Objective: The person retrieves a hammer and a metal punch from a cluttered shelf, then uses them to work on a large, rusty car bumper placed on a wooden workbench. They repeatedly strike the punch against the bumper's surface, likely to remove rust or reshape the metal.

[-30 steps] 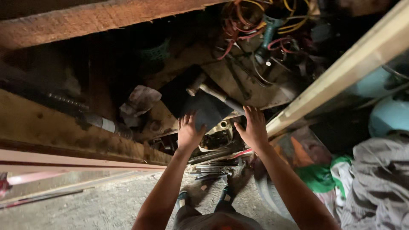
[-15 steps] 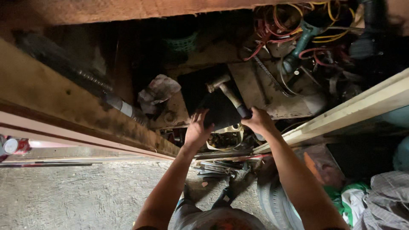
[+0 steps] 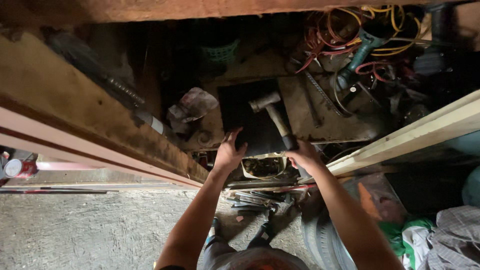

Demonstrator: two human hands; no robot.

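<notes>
A hammer [image 3: 272, 112] with a metal head and a dark handle lies across a black flat sheet [image 3: 244, 125] on a cluttered low shelf. My right hand [image 3: 303, 154] is closed around the near end of the hammer's handle. To its left, my left hand [image 3: 229, 152] rests with fingers spread on the sheet's near edge. Just below the sheet, between my hands, sits a pale tub [image 3: 264, 168] full of dark scrap.
A crumpled rag [image 3: 194, 104] lies left of the sheet. Tangled red and yellow wires [image 3: 350, 27] and a green power tool [image 3: 361, 52] fill the back right. A pale wooden beam [image 3: 420, 132] slants at right, a rough plank [image 3: 75, 120] at left. Metal tools [image 3: 250, 198] and a tyre [image 3: 320, 242] lie by my feet.
My right hand has slid off the black sheet onto the hammer's handle and closed on it. My left hand stays at the sheet's edge. The view has shifted left.
</notes>
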